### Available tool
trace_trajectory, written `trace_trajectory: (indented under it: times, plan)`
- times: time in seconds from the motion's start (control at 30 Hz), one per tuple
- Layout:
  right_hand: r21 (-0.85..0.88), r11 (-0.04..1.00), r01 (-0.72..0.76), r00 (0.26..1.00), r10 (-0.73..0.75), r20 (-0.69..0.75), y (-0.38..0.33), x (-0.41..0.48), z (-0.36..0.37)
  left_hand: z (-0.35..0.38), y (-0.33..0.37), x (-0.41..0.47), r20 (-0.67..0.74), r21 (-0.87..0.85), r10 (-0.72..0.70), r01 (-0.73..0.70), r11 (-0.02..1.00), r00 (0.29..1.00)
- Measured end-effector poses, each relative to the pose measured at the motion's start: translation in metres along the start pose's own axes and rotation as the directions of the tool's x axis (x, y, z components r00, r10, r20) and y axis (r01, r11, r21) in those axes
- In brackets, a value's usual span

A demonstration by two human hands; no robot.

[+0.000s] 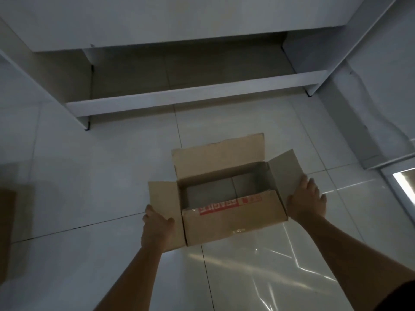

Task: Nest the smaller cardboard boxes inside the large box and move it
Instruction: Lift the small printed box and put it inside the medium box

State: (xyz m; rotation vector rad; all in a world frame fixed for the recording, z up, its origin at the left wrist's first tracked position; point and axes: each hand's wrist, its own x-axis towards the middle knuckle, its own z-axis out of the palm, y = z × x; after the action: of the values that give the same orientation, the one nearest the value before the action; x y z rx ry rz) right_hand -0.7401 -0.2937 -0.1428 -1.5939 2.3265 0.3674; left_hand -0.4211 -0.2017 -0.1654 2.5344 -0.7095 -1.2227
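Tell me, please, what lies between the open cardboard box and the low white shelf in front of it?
In the head view, only bare tiled floor lies between the cardboard box and the white shelf. Both hands grip the box by its side flaps.

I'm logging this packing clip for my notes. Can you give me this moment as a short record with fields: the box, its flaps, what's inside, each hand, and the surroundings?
box: open cardboard box held over the tiled floor
flaps: all four open; red FRAGILE tape on the near flap
inside: looks empty; no smaller boxes visible in it
left hand: gripping the left side flap
right hand: gripping the right side flap
surroundings: low white shelf ahead; edge of another brown box at far left
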Motion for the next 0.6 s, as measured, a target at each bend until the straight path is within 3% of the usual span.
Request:
trace_trajectory:
  times: [0.2, 0.33, 0.6]
  plan:
    - [0.139, 0.990, -0.026, 0.997, 0.036, -0.070, 0.000, 0.010, 0.023, 0.019, -0.013, 0.000, -0.151, 0.060, 0.062, -0.053, 0.997, 0.987]
    - [0.150, 0.987, 0.052, 0.998, -0.044, -0.054, -0.008, 0.000, 0.021, 0.012, -0.007, -0.006, -0.152, 0.091, 0.181, -0.169, 0.981, 0.972]
    - [0.169, 0.981, 0.091, 0.994, -0.080, -0.072, -0.022, -0.048, -0.020, -0.038, 0.007, -0.049, -0.142, 0.133, 0.260, -0.242, 0.961, 0.955]
